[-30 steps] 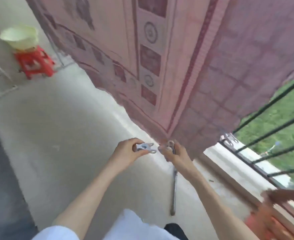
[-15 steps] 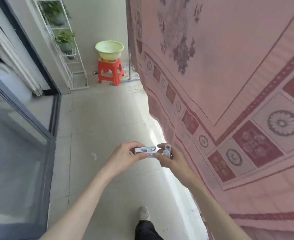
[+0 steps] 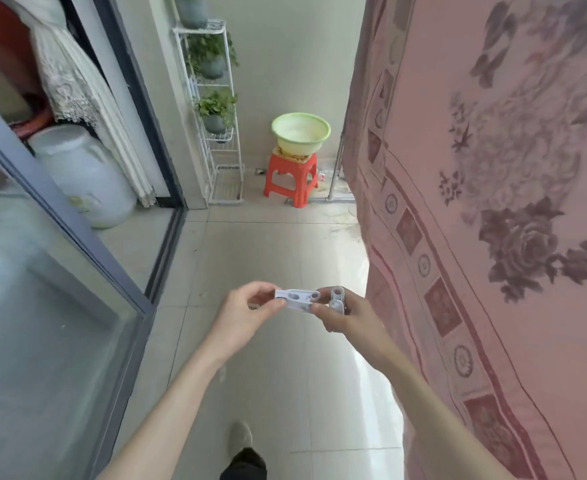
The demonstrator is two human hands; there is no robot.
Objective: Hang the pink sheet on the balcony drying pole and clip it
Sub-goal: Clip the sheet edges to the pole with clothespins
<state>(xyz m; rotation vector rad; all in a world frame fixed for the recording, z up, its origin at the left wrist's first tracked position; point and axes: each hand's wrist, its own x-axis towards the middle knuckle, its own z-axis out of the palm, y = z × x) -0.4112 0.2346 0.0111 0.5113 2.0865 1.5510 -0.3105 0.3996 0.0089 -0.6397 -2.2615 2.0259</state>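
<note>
Already hung, pink sheet (image 3: 493, 202) filling the right. Near centre, left hand (image 3: 247, 311) pinching one white clip (image 3: 297, 299), right hand (image 3: 349, 315) gripping another clip (image 3: 337, 299) and touching the first. Clipping step, probably; next, raise to pole, out of view.

Both forearms reached forward, hands meeting at centre. Left hand (image 3: 247, 311) pinched one end of a white clip (image 3: 297, 298); right hand (image 3: 345, 311) gripped the other end, fingers curled.
</note>
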